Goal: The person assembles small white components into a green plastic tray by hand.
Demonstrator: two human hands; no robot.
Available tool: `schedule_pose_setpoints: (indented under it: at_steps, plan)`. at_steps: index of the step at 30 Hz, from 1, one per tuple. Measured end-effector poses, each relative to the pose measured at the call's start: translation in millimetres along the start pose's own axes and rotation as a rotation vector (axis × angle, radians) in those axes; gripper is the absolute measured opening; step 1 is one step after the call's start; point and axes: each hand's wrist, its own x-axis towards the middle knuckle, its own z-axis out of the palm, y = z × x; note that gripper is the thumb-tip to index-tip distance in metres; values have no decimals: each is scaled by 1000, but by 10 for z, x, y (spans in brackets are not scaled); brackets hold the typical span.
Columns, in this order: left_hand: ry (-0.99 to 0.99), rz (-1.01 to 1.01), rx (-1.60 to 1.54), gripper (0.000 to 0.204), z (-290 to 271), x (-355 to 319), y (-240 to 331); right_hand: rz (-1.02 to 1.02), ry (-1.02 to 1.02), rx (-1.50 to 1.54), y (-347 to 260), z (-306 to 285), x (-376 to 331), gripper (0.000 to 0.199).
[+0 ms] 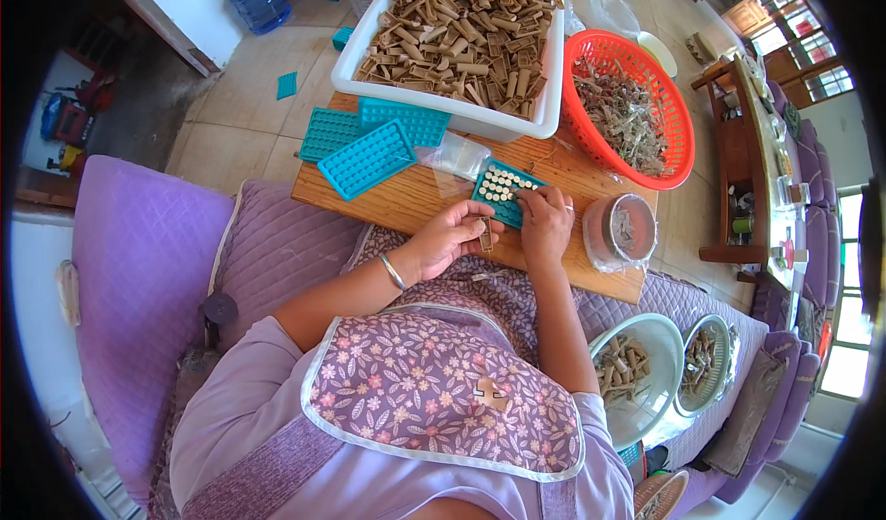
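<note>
**Small tray point(506, 210) lies just beyond the hands, right hand point(547, 220) nearer**

The wooden table point(406, 208) crosses in front of the person, slanting down toward the right. On it, the white tub point(480, 126) of brown pieces point(452, 35) stands farthest off; its far rim is cut by the top edge. The red basket point(684, 142) is to the tub's right, and the wrapped jar point(620, 234) stands nearer, right of the hands; its contents are hard to make out through the film.

The small tray, teal, lies ahead and slightly right of the left hand point(452, 234), its long axis slanting from upper left to lower right. The right hand is on its right end, fingers drawn together and hiding that part; whether they pinch anything, I cannot tell. White round pieces point(498, 184) stand in rows at the far and left part of the tray.

The left hand is closed on one brown hollow piece point(486, 234), just short of the tray's near edge. Its long axis points roughly toward the body, across the tray's slant; fingers cover part of it. The two hands are close together, seemingly not touching
</note>
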Motion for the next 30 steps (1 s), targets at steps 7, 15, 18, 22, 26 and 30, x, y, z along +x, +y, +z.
schedule_pose_setpoints:
  at_steps: [7, 15, 18, 22, 26, 30]
  plan:
    - [3, 4, 52, 20, -90, 75, 60, 31, -49, 223, -50, -59, -25, 9]
    - [71, 58, 206, 19, -83, 74, -2, -41, -109, 400, -368, -199, -204, 11]
    - [111, 102, 260, 18, -107, 58, -55, -83, -173, 407, -323, -178, -226, 13]
    - [145, 24, 160, 17, -83, 44, 7, -26, -96, 413, -264, -107, -90, 13]
    - [142, 31, 97, 15, -81, 40, 47, -109, -47, 178, -226, 60, 111, 12]
    - [128, 4, 69, 16, -113, 39, 61, -145, -108, 81, -225, 91, 124, 11]
